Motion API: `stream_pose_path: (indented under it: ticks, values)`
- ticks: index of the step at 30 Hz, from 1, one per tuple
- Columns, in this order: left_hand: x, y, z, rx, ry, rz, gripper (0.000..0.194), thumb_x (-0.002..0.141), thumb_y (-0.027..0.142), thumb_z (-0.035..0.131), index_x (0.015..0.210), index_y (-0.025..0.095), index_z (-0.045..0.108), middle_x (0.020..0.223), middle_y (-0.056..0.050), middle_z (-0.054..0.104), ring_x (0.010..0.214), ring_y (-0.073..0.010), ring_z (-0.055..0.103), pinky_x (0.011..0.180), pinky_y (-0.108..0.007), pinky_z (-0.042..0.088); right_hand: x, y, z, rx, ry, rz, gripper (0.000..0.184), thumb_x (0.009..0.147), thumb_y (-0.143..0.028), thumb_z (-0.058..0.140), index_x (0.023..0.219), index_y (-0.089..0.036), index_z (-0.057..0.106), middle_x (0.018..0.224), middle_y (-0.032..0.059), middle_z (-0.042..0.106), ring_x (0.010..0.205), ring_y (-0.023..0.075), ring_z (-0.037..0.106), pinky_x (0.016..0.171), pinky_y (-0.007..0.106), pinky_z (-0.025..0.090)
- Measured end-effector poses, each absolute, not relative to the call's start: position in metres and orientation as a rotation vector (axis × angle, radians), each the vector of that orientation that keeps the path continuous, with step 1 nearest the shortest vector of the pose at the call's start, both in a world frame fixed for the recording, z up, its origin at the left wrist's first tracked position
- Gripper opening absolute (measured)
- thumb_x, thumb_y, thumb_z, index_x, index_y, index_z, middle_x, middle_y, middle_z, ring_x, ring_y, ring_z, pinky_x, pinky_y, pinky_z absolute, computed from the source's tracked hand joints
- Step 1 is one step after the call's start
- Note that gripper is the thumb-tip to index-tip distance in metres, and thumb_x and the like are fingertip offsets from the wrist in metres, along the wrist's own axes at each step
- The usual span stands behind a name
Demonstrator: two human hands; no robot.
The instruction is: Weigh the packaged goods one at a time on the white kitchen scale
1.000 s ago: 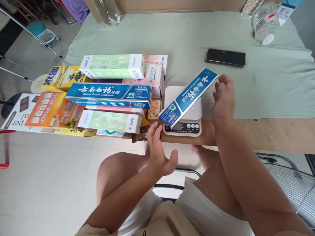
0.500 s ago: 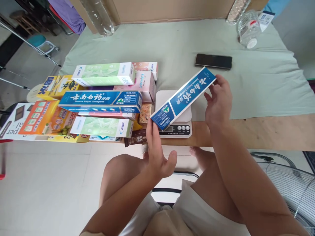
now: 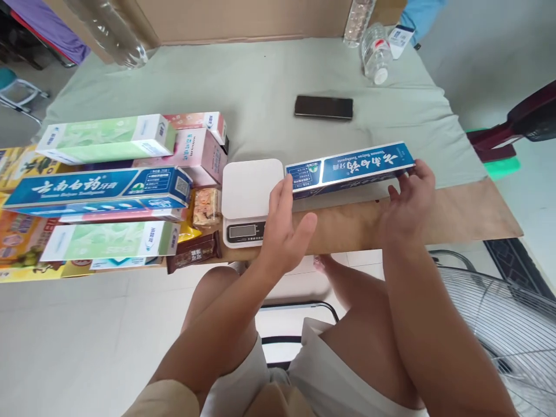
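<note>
A long blue toothpaste box [image 3: 350, 168] is held level just right of a small white kitchen scale [image 3: 251, 200] at the table's front edge. My left hand [image 3: 284, 229] presses its flat fingers against the box's left end. My right hand [image 3: 408, 202] grips the box's right end with thumb and fingers. The scale's platform is bare. Both hands hold the box between them above the wooden table edge [image 3: 456, 217].
A stack of toothpaste boxes [image 3: 104, 188] and snack packets [image 3: 204, 208] fills the table's left side. A black phone [image 3: 324, 108] lies on the pale green cloth [image 3: 260, 87]. Plastic bottles [image 3: 376, 52] stand at the back. A fan grille [image 3: 499, 324] sits low right.
The blue box came off the scale, turned from diagonal to level and moved to the scale's right. Both hands followed it rightward. The camera view shifted right.
</note>
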State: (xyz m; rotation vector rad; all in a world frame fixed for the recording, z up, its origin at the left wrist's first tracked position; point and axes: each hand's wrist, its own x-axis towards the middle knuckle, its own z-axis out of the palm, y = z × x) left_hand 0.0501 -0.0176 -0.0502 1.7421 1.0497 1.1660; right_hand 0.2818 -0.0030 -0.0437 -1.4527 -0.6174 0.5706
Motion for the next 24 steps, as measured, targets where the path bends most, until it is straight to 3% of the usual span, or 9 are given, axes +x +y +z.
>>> stream_pose_path:
  ticks: [4, 9, 15, 20, 24]
  values:
    - [0.068, -0.016, -0.050, 1.734, 0.993, 1.112, 0.079, 0.105, 0.064, 0.045, 0.172, 0.032, 0.018, 0.182, -0.008, 0.022, 0.171, -0.0350, 0.016, 0.140, -0.058, 0.021, 0.294, -0.006, -0.041, -1.456, -0.532, 0.580, 0.050, 0.082, -0.038, 0.051, 0.132, -0.033, 0.056, 0.156, 0.0019, 0.058, 0.154, 0.0233, 0.049, 0.130, 0.062, 0.031]
    - [0.089, -0.010, -0.052, 1.748, 0.951, 1.030, 0.079, 0.104, 0.066, 0.046, 0.172, 0.035, 0.019, 0.181, -0.006, 0.027, 0.171, -0.0369, 0.013, 0.138, -0.063, 0.025, 0.309, -0.001, -0.043, -1.473, -0.458, 0.562, 0.054, 0.081, -0.035, 0.050, 0.135, -0.033, 0.054, 0.162, 0.0011, 0.053, 0.156, 0.0212, 0.046, 0.132, 0.057, 0.031]
    - [0.098, -0.004, -0.064, 1.675, 0.941, 0.906, 0.085, 0.101, 0.070, 0.050, 0.171, 0.033, 0.020, 0.183, -0.009, 0.016, 0.171, -0.0391, 0.004, 0.136, -0.071, 0.021, 0.324, 0.002, -0.053, -1.508, -0.414, 0.517, 0.044, 0.077, -0.034, 0.055, 0.120, -0.028, 0.056, 0.140, 0.0055, 0.065, 0.145, 0.0256, 0.056, 0.132, 0.055, 0.035]
    - [0.100, -0.010, -0.068, 1.667, 0.983, 1.001, 0.077, 0.104, 0.061, 0.052, 0.170, 0.034, 0.023, 0.182, -0.008, 0.023, 0.171, -0.0360, 0.013, 0.138, -0.065, 0.021, 0.324, 0.000, -0.055, -1.512, -0.449, 0.457, 0.052, 0.074, -0.032, 0.060, 0.125, -0.026, 0.054, 0.146, 0.0083, 0.060, 0.145, 0.0260, 0.055, 0.134, 0.054, 0.034]
    - [0.104, -0.014, -0.068, 1.725, 1.000, 1.032, 0.077, 0.105, 0.061, 0.047, 0.171, 0.030, 0.021, 0.180, -0.013, 0.024, 0.170, -0.0376, 0.018, 0.137, -0.065, 0.026, 0.325, -0.002, -0.057, -1.524, -0.485, 0.422, 0.052, 0.076, -0.032, 0.061, 0.127, -0.025, 0.052, 0.150, 0.0117, 0.055, 0.151, 0.0306, 0.049, 0.135, 0.062, 0.030]
